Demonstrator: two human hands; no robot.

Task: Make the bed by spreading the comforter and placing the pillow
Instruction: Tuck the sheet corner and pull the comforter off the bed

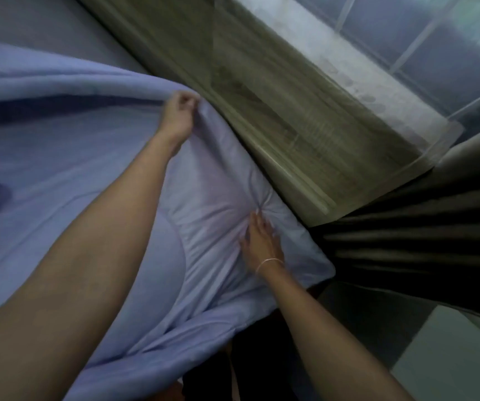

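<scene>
Lavender comforter (59,175) covers most of the left and middle of the view, draped over the bed with a big fold running across it near the far edge. Its right edge runs along the wooden headboard (276,111), which cuts diagonally from the top middle down to the right.

Left hand (179,111) is reaching far, fingers curled tight around the comforter's edge, pinching a bit of fabric and lifting it so the cloth tents up just beside the headboard. The raised edge throws a dark shadow underneath on the left.

Right hand (259,238) is nearer and to the right, lying on the paler, white-ish part of the fabric. Fingers are spread and fairly straight, pressing down, and the cloth puckers into a star of wrinkles right at the fingertips (257,218). Can't really tell if it's pinching any of that fabric or just pushing on it. There's a thin bracelet (269,263) on that wrist.

That pale puffy section under the right hand ends in a rounded corner (324,270) at the near right, hanging close to the dark pleated curtain (406,241). Could be a pillow or just the comforter's corner, honestly can't say from this shot.

Far right there's a window (435,39) with a white grid frame, and a sheer curtain (363,91) hangs in front of it. Bare grey sheet (44,21) shows at the far left beyond the comforter.
</scene>
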